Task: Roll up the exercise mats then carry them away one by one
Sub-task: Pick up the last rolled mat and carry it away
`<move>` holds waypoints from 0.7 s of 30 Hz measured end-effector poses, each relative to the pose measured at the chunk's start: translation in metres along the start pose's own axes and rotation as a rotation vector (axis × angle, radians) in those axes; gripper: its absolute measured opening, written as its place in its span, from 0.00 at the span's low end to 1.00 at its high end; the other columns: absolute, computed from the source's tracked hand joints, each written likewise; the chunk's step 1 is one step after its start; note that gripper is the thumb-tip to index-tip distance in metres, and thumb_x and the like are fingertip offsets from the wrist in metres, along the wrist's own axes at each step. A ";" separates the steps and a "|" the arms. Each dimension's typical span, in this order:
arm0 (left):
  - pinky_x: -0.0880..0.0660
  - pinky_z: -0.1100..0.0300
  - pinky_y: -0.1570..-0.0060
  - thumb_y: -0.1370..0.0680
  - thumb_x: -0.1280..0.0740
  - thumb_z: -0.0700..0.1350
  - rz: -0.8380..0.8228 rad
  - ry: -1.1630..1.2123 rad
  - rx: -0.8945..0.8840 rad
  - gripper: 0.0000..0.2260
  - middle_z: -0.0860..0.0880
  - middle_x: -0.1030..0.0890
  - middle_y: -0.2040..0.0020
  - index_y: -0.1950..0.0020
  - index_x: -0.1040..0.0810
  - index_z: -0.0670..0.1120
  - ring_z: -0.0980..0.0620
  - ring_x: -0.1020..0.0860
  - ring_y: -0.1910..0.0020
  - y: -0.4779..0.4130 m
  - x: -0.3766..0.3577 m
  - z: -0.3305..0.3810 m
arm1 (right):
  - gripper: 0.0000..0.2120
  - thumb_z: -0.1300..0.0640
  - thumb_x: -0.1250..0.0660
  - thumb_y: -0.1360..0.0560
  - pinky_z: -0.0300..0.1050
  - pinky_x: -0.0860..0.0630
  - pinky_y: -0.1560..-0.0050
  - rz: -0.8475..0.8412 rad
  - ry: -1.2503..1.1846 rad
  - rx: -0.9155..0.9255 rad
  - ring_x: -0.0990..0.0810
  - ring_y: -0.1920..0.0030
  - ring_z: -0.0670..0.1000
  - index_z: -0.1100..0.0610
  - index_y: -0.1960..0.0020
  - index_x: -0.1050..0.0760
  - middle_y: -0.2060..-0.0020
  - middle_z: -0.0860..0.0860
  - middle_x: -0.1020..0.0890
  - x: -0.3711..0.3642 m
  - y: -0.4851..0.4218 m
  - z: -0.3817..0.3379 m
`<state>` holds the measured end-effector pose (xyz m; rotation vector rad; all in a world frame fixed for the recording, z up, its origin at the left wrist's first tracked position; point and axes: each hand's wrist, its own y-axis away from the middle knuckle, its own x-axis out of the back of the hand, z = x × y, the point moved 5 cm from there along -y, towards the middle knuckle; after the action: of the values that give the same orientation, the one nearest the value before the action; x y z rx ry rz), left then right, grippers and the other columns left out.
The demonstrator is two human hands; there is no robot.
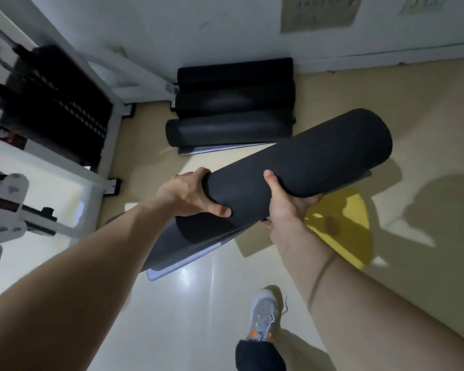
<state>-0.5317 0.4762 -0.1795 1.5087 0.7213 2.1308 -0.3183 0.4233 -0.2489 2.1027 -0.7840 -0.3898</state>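
Observation:
I hold a rolled black exercise mat (306, 162) in the air, slanting from lower left up to the right. My left hand (190, 194) grips its near end, thumb across the roll. My right hand (284, 202) cups it from below, thumb on top. The mat's loose grey edge (177, 253) hangs out under the near end. Three rolled black mats (233, 103) lie stacked side by side on the floor against the far wall, just beyond the held roll.
A white weight machine (51, 108) with a black plate stack fills the left side. A yellow object (343, 226) lies on the cream floor under my right hand. My grey shoe (265, 314) steps forward at the bottom. The white wall (198, 28) closes the far side.

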 end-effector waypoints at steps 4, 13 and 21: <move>0.27 0.49 0.37 0.52 0.27 0.77 -0.061 -0.007 0.010 0.54 0.53 0.22 0.38 0.30 0.33 0.58 0.45 0.25 0.37 -0.107 0.015 -0.052 | 0.73 0.35 0.16 0.52 0.65 0.22 0.35 0.031 -0.009 -0.037 0.22 0.38 0.61 0.35 0.20 0.59 0.41 0.45 0.30 -0.091 -0.065 0.021; 0.28 0.48 0.40 0.45 0.28 0.78 -0.220 -0.172 -0.044 0.49 0.53 0.24 0.37 0.27 0.36 0.62 0.48 0.28 0.41 -0.355 -0.022 -0.146 | 0.68 0.36 0.13 0.51 0.70 0.21 0.39 0.217 -0.092 -0.146 0.23 0.35 0.61 0.37 0.21 0.49 0.31 0.48 0.25 -0.224 -0.231 0.104; 0.35 0.46 0.32 0.45 0.29 0.77 -0.080 -0.343 -0.176 0.53 0.52 0.28 0.28 0.23 0.40 0.61 0.43 0.31 0.31 -0.518 -0.035 -0.171 | 0.56 0.50 0.14 0.36 0.69 0.16 0.51 0.275 -0.280 -0.151 0.20 0.40 0.54 0.40 0.21 0.48 0.32 0.46 0.25 -0.312 -0.361 0.137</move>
<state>-0.6586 0.8268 -0.5792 1.6596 0.4511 1.7625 -0.4834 0.7085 -0.6200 1.7901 -1.1544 -0.5808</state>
